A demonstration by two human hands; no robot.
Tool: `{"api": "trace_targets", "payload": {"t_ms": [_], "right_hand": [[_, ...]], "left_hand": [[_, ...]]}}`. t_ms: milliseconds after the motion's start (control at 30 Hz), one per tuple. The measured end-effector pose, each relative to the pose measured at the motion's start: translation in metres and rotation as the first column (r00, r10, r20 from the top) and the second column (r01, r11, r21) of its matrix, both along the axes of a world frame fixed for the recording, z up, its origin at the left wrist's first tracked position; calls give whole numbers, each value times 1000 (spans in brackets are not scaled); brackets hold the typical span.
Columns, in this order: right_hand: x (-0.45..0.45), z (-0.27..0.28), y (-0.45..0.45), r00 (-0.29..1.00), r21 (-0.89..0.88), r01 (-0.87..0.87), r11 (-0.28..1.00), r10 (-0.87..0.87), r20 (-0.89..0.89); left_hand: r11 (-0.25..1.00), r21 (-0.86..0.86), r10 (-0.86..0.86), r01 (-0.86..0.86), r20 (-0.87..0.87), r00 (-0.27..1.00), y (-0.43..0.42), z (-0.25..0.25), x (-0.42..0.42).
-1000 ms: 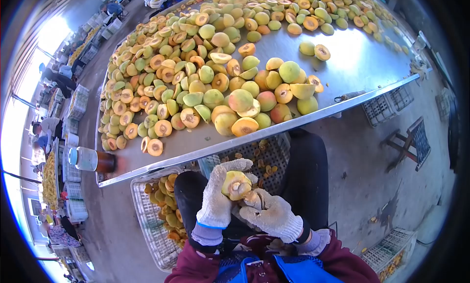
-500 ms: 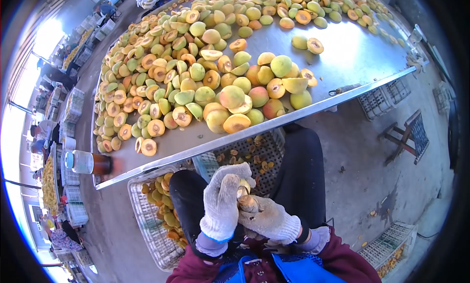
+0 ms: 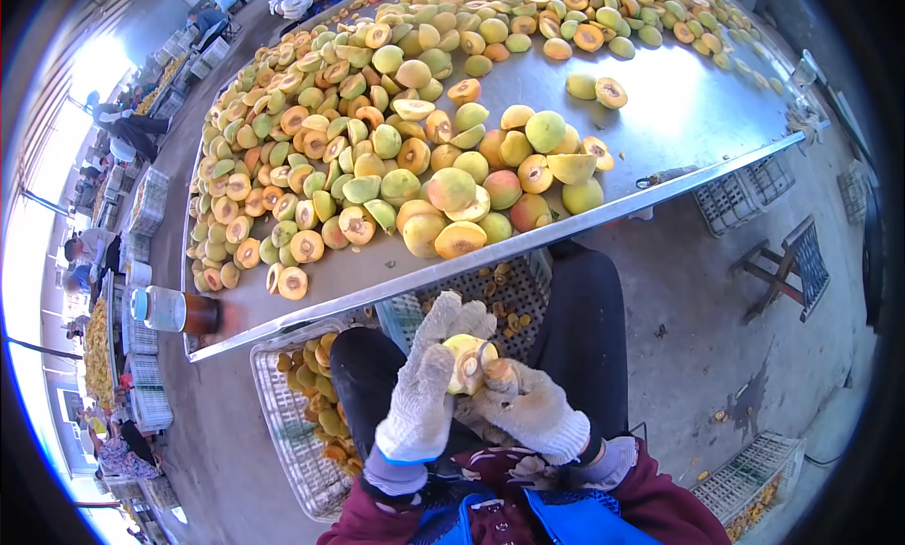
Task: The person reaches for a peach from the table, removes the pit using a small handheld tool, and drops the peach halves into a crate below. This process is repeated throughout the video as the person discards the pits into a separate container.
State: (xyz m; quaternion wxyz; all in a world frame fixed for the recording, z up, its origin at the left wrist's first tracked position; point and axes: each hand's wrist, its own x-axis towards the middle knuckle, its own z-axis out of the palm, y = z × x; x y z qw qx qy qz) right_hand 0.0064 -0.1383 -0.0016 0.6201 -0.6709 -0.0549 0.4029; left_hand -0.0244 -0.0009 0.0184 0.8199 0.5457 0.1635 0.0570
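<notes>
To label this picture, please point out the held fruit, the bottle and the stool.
Held fruit (image 3: 465,363): head view, pale exposed side.
Bottle (image 3: 171,310): head view, clear wall.
Stool (image 3: 807,266): head view, dark seat.

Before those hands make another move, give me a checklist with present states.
1. Fruit gripped in the left hand: ok, cut side showing.
2. Right hand beside the fruit: ok, close in.
3. Whether the right hand holds a tool: cannot tell, its grip is hidden.
4. Gloves on both hands: ok.
5. White crate within view at left: ok, fruit pieces inside.
</notes>
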Motion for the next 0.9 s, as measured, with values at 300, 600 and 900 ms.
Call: {"api": "trace_targets", "payload": {"t_ms": [300, 600, 900], "right_hand": [[-6, 3, 0, 994, -15, -66, 998, 65, -85], [-10, -11, 10, 964, -201, -171, 965, 206, 168], [-8, -1, 6, 983, -77, -163, 984, 169, 74]], "left_hand": [[980, -195, 13, -45, -160, 987, 23, -13, -9], [947, -312, 60, -77, -63, 996, 12, -23, -10], [990, -54, 141, -133, 169, 976, -9, -23, -16]]}}
